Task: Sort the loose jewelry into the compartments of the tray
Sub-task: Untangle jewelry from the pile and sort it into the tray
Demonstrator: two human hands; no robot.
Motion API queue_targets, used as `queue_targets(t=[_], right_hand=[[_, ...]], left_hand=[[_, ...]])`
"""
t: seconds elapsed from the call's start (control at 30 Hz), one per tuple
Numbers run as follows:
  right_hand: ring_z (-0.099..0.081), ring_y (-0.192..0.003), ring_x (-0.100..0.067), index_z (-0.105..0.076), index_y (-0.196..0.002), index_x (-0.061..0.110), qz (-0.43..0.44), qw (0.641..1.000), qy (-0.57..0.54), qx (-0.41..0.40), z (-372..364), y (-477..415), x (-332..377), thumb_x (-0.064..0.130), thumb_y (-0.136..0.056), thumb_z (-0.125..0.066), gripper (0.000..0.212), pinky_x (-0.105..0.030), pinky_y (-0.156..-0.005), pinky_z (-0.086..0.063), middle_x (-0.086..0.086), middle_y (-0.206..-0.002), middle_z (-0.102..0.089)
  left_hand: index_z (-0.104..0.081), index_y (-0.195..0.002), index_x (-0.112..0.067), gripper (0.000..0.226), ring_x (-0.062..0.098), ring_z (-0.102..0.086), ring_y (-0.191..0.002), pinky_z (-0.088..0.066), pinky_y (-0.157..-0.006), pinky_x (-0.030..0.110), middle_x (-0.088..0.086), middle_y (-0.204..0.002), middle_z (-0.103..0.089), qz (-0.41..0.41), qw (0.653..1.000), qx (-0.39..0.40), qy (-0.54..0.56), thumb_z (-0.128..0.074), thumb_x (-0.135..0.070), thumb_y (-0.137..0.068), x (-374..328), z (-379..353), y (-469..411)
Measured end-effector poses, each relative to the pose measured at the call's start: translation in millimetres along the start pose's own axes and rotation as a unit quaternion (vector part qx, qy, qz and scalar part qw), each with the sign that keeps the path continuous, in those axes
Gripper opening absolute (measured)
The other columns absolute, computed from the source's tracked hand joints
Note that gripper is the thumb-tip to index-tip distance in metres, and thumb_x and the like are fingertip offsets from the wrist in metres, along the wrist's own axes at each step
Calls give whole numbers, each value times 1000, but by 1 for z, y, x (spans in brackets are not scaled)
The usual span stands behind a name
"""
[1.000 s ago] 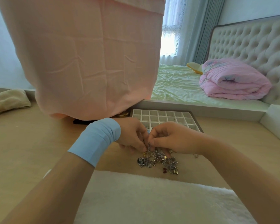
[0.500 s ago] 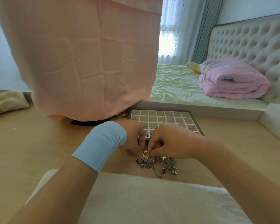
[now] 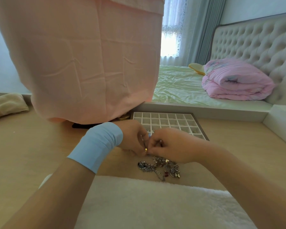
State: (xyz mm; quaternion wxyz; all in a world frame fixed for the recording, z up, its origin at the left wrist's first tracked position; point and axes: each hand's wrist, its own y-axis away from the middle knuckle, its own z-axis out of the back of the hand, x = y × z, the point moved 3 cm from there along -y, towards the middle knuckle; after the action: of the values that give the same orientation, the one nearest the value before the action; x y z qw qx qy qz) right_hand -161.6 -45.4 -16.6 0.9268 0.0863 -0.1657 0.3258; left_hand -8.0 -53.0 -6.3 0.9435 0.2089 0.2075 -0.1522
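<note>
A white tray with many small square compartments lies on the wooden floor beyond my hands; a few near compartments hold small pieces. A tangled pile of silver chains and pendants lies on the floor just in front of my hands. My left hand, with a blue band on the wrist, and my right hand meet fingertip to fingertip above the pile. Both pinch a small gold piece of jewelry between them.
A pink cloth hangs over something at the left and reaches the floor behind the tray. A white fluffy rug lies nearest me. A beige towel lies far left. A bed platform edge runs behind the tray.
Both hands have lifted slightly off the pile and pulled a small gold piece up from it. The pile lies more spread out on the floor.
</note>
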Motion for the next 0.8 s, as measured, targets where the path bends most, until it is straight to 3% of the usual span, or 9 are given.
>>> queue_targets(t=[0.13, 0.23, 0.3, 0.4, 0.5, 0.6, 0.8], right_hand=[[-53, -53, 7, -65, -88, 29, -17, 982, -158, -101, 15, 0, -8, 31, -102, -57, 16, -21, -61, -41, 24, -62, -62], [-51, -44, -2, -70, -87, 26, -32, 952, -229, -199, 17, -3, -11, 25, -101, -60, 16, -32, -60, -51, 6, -67, -70], [-53, -43, -2, -73, -86, 30, -45, 939, -246, -238, 20, -6, -13, 23, -96, -68, 13, -25, -56, -49, 12, -69, -71], [-57, -49, 10, -76, -85, 33, -64, 932, -241, -262, 27, -13, -17, 25, -90, -74, 10, -21, -65, -43, 16, -72, -73], [-59, -54, 12, -82, -86, 27, -84, 931, -233, -269, 35, -28, -20, 25, -86, -78, 4, -21, -70, -44, 18, -69, -73], [-63, -78, 7, -80, -84, 29, -114, 949, -163, -245, 39, -50, -28, 29, -87, -77, 5, -18, -76, -44, 19, -81, -72], [-66, -87, -8, -78, -97, 28, -153, 978, -5, -142, 29, -96, -39, 33, -94, -68, 12, -32, -84, -55, 10, -97, -73]], left_hand=[[-70, -95, -20, 13, 5, -68, -65, -50, -55, 17, -4, -75, -74, -42, 985, -70, 151, -76, -18, -83, 3, 10, 3], [-72, -94, -18, 12, 10, -71, -70, -52, -56, 20, 0, -82, -76, -63, 962, -130, 231, -76, -23, -83, 5, 11, 2], [-73, -94, -16, 14, 11, -69, -68, -52, -56, 21, 1, -84, -76, -65, 947, -165, 269, -76, -24, -83, 8, 9, -1], [-73, -96, -14, 15, 13, -69, -71, -59, -64, 28, 2, -86, -76, -67, 914, -213, 337, -76, -22, -83, 13, 7, -8], [-72, -100, -25, 13, 9, -67, -90, -57, -85, 31, -8, -96, -73, -64, 909, -300, 282, -71, -25, -87, 26, 6, -17], [-65, -117, -32, 25, 9, -57, -108, -47, -95, 29, -11, -118, -63, -32, 923, -345, 166, -62, -31, -92, 45, 4, -22], [-46, -140, -30, 55, 16, -33, -138, -28, -116, 40, -5, -149, -39, -18, 950, -306, 55, -60, -45, -89, 58, -9, -35]])
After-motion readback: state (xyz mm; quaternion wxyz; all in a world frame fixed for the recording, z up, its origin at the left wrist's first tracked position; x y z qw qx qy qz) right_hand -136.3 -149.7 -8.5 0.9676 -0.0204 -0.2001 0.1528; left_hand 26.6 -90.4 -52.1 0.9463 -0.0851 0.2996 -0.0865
